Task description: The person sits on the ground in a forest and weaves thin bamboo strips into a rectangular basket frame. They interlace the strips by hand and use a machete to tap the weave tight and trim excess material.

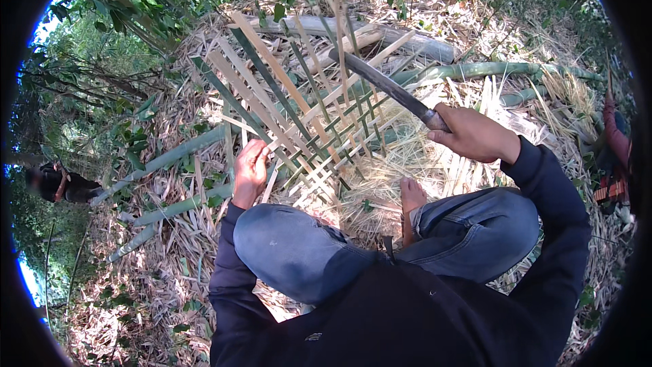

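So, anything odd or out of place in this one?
One thing: the bare foot rests right by the woven bamboo mat while the right hand holds a long blade over it. The left hand presses the strips.

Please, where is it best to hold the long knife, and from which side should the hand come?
Hold the knife at its handle, the end nearest the person, where the right hand already has its grip. Come from the right side, behind the handle. The long dark blade runs up and left over the woven bamboo strips, so that end is probably sharp and best left untouched.
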`<state>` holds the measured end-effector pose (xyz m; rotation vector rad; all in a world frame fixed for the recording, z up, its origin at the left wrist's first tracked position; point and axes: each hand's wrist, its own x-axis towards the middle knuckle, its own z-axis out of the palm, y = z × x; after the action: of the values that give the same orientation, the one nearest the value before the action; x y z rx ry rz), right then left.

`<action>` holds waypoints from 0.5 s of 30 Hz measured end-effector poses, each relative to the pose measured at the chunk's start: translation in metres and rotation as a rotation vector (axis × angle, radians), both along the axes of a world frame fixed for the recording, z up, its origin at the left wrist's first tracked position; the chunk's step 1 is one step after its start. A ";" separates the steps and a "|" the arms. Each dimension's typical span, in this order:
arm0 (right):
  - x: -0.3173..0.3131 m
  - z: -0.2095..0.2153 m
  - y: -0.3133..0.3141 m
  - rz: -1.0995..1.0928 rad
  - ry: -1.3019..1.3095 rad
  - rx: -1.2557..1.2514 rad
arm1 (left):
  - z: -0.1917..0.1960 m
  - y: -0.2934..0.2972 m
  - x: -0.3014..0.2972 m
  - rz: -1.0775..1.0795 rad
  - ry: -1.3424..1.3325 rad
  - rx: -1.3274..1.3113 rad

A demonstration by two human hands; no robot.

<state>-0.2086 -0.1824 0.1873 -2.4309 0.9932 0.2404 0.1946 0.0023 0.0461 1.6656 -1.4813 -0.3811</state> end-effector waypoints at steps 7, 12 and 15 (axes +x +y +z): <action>0.003 -0.008 0.001 0.040 -0.066 0.008 | -0.001 0.015 -0.005 -0.011 -0.043 0.008; 0.024 -0.025 0.008 0.021 -0.204 -0.029 | 0.003 0.027 -0.004 -0.036 -0.044 0.121; 0.029 -0.039 0.010 0.050 -0.172 -0.006 | 0.010 0.031 -0.007 -0.107 -0.042 0.118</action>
<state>-0.1800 -0.1727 0.1484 -2.4367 0.8596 0.0441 0.1876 0.0337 0.0562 1.6999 -1.6107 -0.5028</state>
